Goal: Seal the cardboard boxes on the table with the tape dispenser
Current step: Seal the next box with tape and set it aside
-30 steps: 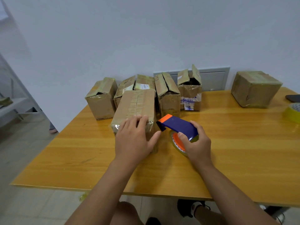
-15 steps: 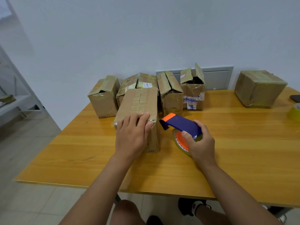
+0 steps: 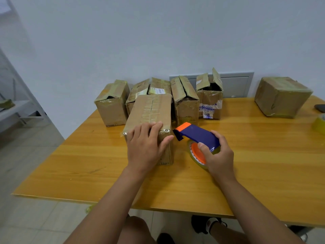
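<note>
A long cardboard box (image 3: 151, 110) lies on the wooden table (image 3: 255, 155) with tape along its top seam. My left hand (image 3: 146, 147) presses flat on its near end, fingers over the top edge and thumb on the right side. My right hand (image 3: 218, 157) grips a blue and orange tape dispenser (image 3: 197, 136) just right of the box, its orange nose close to the box's near right corner. Behind stand several more boxes: one at the left (image 3: 112, 103), a tall one with raised flaps (image 3: 186, 101), and one with its flaps open (image 3: 210, 97).
A taped box (image 3: 281, 95) sits apart at the far right. A yellow tape roll (image 3: 320, 122) and a dark phone (image 3: 321, 108) lie at the right edge. A grey wall panel (image 3: 233, 83) is behind the boxes. My legs and shoes show under the near table edge.
My left hand slid up from the box's near face onto its top edge. The dispenser stayed beside the box.
</note>
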`<state>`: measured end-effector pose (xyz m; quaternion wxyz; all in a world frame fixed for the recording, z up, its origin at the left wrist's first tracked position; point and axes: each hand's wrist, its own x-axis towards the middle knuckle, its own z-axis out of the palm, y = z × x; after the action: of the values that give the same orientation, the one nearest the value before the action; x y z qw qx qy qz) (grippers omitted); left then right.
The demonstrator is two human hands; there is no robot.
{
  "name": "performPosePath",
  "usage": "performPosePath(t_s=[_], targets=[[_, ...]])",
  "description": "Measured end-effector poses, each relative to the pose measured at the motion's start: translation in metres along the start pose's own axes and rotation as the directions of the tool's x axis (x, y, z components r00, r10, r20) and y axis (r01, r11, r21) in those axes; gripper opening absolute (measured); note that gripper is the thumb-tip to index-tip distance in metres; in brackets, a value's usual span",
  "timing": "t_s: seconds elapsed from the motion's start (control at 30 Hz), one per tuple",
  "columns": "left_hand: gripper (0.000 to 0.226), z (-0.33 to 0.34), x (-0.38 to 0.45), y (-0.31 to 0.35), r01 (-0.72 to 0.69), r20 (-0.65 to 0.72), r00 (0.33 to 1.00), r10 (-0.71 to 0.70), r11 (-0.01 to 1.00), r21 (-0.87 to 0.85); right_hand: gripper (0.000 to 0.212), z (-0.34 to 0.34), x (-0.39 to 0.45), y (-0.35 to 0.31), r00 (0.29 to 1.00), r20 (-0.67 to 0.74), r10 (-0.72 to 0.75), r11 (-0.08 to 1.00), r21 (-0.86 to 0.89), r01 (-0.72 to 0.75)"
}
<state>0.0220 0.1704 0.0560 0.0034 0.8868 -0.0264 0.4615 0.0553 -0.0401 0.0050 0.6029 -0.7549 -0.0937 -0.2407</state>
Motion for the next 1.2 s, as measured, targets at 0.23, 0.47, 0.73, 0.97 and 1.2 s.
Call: performPosePath(t_s=[0.23, 0.47, 0.73, 0.97, 1.2], targets=[[0.053, -0.017, 0.002, 0.002, 0.038, 0.123, 0.992, -0.024, 0.993, -0.109, 0.062, 0.0, 0.0, 0.0, 1.0, 0.002, -0.005, 1.0, -0.001, 0.005], [0.039, -0.028, 0.008, -0.017, -0.024, 0.177, 0.982, 0.065, 0.974, -0.227, 0.062, 0.0, 0.001, 0.001, 1.0, 0.006, -0.01, 1.0, -0.009, 0.01], [0.066, -0.026, 0.01, 0.012, 0.085, 0.18, 0.98, -0.079, 0.996, -0.03, 0.061, 0.0, 0.001, 0.0, 1.0, 0.002, -0.009, 1.0, -0.004, 0.009], [0.042, -0.026, 0.005, -0.003, 0.023, 0.152, 0.988, 0.001, 0.988, -0.155, 0.062, 0.0, 0.001, 0.0, 1.0, 0.0, -0.015, 1.0, -0.011, 0.015], [0.045, -0.026, 0.005, -0.001, 0.058, 0.176, 0.984, -0.028, 0.984, -0.168, 0.061, 0.0, 0.001, 0.001, 1.0, 0.0, -0.012, 1.0, -0.008, 0.012]])
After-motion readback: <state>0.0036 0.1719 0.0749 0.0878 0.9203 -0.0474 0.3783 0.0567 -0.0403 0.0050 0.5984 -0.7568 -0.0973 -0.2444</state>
